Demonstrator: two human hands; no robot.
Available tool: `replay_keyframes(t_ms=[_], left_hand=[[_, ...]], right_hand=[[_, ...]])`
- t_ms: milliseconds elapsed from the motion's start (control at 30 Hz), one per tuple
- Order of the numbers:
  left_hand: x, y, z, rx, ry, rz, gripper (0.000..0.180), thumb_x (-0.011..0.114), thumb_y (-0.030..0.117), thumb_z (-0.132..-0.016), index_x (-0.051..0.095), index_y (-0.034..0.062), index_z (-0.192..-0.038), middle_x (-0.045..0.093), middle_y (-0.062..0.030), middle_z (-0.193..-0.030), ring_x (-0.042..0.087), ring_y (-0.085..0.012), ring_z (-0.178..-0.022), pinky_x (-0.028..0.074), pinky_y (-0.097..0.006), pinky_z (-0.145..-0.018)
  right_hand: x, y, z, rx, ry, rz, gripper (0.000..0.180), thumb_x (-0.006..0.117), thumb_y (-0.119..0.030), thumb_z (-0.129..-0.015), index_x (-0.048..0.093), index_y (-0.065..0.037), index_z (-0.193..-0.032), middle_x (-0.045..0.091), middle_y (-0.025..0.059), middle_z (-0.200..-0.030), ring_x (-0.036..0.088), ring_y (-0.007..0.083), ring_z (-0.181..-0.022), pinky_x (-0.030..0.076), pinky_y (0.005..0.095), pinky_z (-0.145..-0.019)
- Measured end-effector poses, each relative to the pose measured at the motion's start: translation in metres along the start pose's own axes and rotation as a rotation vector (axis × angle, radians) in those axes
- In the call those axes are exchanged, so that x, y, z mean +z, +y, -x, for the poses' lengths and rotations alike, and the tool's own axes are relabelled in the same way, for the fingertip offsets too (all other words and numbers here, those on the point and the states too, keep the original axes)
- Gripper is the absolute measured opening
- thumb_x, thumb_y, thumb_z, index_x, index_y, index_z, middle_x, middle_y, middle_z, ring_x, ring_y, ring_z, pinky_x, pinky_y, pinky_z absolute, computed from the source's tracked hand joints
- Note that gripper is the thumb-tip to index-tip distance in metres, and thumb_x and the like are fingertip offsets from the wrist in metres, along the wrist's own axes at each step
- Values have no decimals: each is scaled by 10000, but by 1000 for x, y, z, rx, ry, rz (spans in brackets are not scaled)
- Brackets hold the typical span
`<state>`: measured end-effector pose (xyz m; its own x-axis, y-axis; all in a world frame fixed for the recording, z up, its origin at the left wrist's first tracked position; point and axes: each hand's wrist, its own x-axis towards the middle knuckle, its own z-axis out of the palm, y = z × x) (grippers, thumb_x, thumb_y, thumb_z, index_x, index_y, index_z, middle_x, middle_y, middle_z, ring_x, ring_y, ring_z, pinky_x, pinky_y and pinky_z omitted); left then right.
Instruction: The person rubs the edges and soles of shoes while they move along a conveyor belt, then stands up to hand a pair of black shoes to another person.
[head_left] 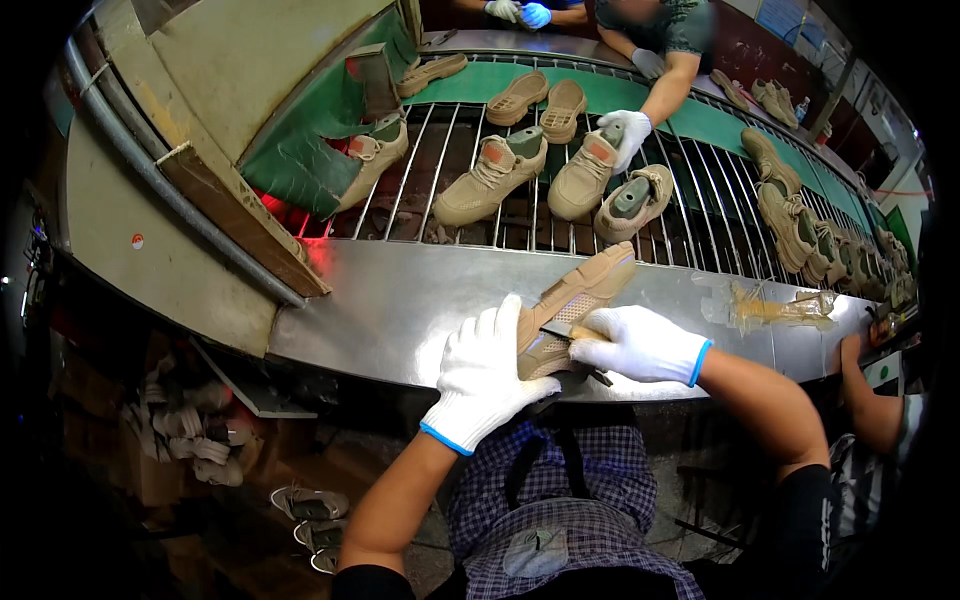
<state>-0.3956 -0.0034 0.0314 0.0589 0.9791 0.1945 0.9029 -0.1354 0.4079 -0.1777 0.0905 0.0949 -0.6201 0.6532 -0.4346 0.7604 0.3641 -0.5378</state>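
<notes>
A beige shoe [603, 277] lies tilted on its side over the metal ledge, its sole edge turned up and its toe end pointing away to the right. My gloved left hand [487, 370] is closed round the near end of the shoe. In my gloved right hand [645, 345] is a small flat-ended tool [557, 328] with a yellowish handle. Its flat grey end touches the shoe near the seam between sole and upper. I cannot make out whether it is a scraper or a brush. My left fingers partly cover the sole.
Beyond the ledge [390, 300], a conveyor of metal rods bears several beige shoes [490, 180] and loose soles [518, 97]. Across it, a co-worker's gloved hand [630, 135] touches one shoe. A green flap [300, 150] hangs at the machine opening on the left. More shoes [785, 225] line the right.
</notes>
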Motion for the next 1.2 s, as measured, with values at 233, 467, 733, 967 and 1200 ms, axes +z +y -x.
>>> replay_keyframes(t_ms=[233, 467, 733, 967, 1200], left_hand=[[8, -15, 3, 170, 154, 21, 1039, 943, 483, -665, 510, -24, -1462, 644, -193, -1266, 628, -404, -1100, 503, -506, -978], [14, -17, -4, 298, 243, -18, 936, 862, 530, -789, 534, -85, -1414, 665, -238, -1205, 661, -419, -1030, 538, -512, -902], [15, -13, 5, 367, 236, -141, 728, 898, 360, -761, 666, 137, -1414, 527, -297, -1450, 576, -468, -1268, 494, -542, -1026], [-4, 12, -32, 209, 102, -91, 1051, 937, 537, -667, 516, -45, -1434, 608, -235, -1383, 646, -385, -1198, 538, -487, -994], [2, 5, -43, 103, -164, -340, 1176, 895, 692, -616, 507, -38, -1453, 692, -177, -1151, 674, -340, -1090, 556, -458, -930]], right_hand=[[20, 10, 9, -52, 64, -106, 513, 596, -470, -1052, 639, 27, -1176, 723, 189, -871, 720, 313, -786, 568, 458, -732], [63, -42, 46, -182, 122, 266, 442, 671, -392, -993, 578, 23, -1113, 698, 210, -740, 708, 394, -622, 593, 506, -595], [18, 24, 49, -126, 179, 170, 390, 652, -370, -1014, 559, 4, -1074, 696, 200, -749, 712, 391, -652, 584, 488, -597], [-2, 28, 44, -122, 398, 152, 483, 551, -471, -1047, 570, 5, -1128, 733, 231, -846, 733, 429, -742, 601, 500, -696], [44, 11, 12, -185, 155, 142, 498, 513, -477, -1075, 605, 12, -1092, 707, 249, -767, 726, 444, -702, 596, 533, -687]])
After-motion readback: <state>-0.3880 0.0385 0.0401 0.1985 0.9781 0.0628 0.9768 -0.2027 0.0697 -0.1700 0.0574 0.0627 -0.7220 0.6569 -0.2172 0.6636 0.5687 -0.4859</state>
